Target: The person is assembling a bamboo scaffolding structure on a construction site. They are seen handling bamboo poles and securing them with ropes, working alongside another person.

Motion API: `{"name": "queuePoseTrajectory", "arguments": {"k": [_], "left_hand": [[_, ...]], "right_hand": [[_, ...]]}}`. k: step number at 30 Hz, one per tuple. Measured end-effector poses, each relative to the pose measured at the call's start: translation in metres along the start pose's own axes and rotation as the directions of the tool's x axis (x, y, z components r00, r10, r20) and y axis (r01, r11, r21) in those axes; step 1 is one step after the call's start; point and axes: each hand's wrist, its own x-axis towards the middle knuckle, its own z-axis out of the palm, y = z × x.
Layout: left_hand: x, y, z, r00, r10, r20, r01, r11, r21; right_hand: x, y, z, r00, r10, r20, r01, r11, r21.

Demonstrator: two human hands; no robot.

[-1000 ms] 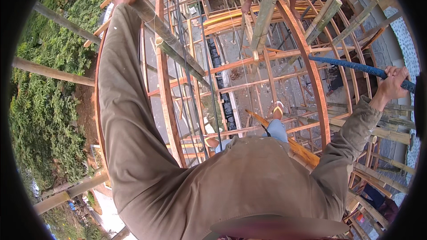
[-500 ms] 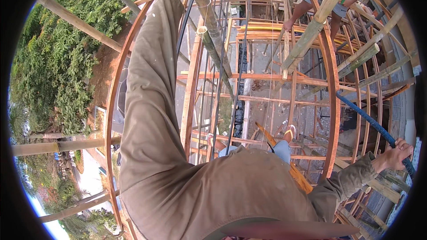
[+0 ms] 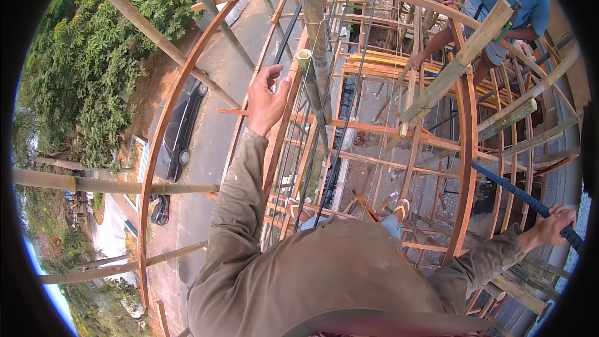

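My left hand [image 3: 268,101] is raised ahead of me at the left, palm side showing, fingers loosely bent and thumb apart, with nothing visible in it. Just beyond its fingertips runs a thin dark rod [image 3: 288,34]; whether they touch, I cannot tell. To the right of the hand stand a tall bamboo pole [image 3: 314,22] and a shorter, greener bamboo pole [image 3: 310,84]. Far out to the right, my right hand [image 3: 554,224] is wrapped around a dark blue ribbed bar [image 3: 515,182], which slants down from the upper left.
Curved wooden beams [image 3: 465,150] arch around me. Below my sandalled feet lies a lattice of timber strips [image 3: 399,168] high above the ground. A co-worker in a blue shirt [image 3: 515,0] is at the upper right. A dark car [image 3: 178,128] stands on the road at the left.
My left hand has come back toward me from the top edge beside the bamboo pole. My right hand keeps its hold on the blue bar. My view has shifted left.
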Motion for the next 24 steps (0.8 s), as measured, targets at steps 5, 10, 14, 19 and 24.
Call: {"name": "queuePoseTrajectory", "arguments": {"k": [5,10,14,19,24], "left_hand": [[-0.066,-0.020,0.020,0.972,-0.235,0.019,0.230,0.927,-0.295],[-0.124,-0.113,0.042,0.900,-0.435,0.015,0.431,0.886,-0.168],[-0.166,-0.193,0.051,0.907,-0.419,-0.047,0.405,0.835,0.373],[-0.200,-0.238,0.052,0.826,-0.562,-0.052,0.425,0.559,0.712],[-0.199,-0.248,0.055,0.673,-0.739,0.027,0.541,0.518,0.663]], "right_hand": [[-0.002,-0.002,0.015,1.000,-0.028,0.002,0.028,1.000,-0.014],[-0.005,-0.004,0.017,1.000,-0.018,0.003,0.018,0.999,0.026],[-0.009,-0.003,0.013,0.997,-0.064,0.031,0.063,0.997,0.041],[-0.008,0.001,0.008,0.997,-0.082,0.004,0.082,0.996,0.046],[0.002,0.006,-0.002,0.998,-0.066,0.023,0.065,0.997,0.047]]}}
